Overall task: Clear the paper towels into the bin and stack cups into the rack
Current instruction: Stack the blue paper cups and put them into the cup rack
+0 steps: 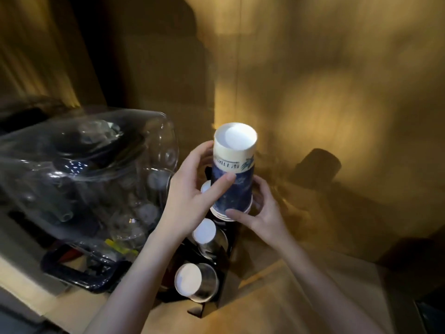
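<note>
A blue and cream paper cup (pixel 234 169) is held upside down, its white bottom facing up, nested over another cup's rim (pixel 220 215). My left hand (pixel 192 196) grips its left side, thumb across the blue print. My right hand (pixel 261 210) cups its lower rim from the right. Below them a dark rack (pixel 212 302) holds upside-down cups: one (pixel 207 233) in the middle and one (pixel 195 282) nearer me. No paper towels or bin are in view.
A clear domed plastic cover (pixel 91 169) over glassware sits on a dark tray (pixel 79 273) to the left. A wooden wall (pixel 337 92) rises behind. A dark cylindrical object (pixel 317 167) stands at the right on the wooden counter (pixel 277 297).
</note>
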`<state>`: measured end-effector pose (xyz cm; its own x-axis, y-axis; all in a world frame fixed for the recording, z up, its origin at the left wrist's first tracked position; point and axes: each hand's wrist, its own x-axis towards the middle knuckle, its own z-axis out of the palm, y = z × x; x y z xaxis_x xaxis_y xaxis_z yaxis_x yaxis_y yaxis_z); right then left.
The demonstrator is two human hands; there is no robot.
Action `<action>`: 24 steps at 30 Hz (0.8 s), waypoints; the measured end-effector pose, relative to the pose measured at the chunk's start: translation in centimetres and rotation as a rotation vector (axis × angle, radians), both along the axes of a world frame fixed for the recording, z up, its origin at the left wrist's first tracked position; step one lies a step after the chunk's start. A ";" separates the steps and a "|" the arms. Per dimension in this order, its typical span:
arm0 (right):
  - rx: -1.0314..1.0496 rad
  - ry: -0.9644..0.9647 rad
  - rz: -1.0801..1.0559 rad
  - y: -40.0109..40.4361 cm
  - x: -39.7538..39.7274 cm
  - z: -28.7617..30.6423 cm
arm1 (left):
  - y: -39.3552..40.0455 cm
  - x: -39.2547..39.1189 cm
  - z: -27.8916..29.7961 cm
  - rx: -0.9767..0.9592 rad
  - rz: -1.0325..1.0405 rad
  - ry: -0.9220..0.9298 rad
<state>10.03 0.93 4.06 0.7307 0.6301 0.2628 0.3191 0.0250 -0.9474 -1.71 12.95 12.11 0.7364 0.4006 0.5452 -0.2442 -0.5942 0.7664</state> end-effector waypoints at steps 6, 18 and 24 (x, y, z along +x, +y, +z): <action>-0.020 -0.091 -0.036 4.3 1.4 -0.5 | 1.4 0.9 1.0 0.215 0.315 -0.016; -0.125 -0.082 -0.077 6.9 3.7 -3.4 | 3.9 3.7 -1.0 0.203 0.417 0.117; -0.236 -0.133 -0.125 7.1 3.9 -4.0 | 4.9 5.1 -3.4 0.112 0.373 0.168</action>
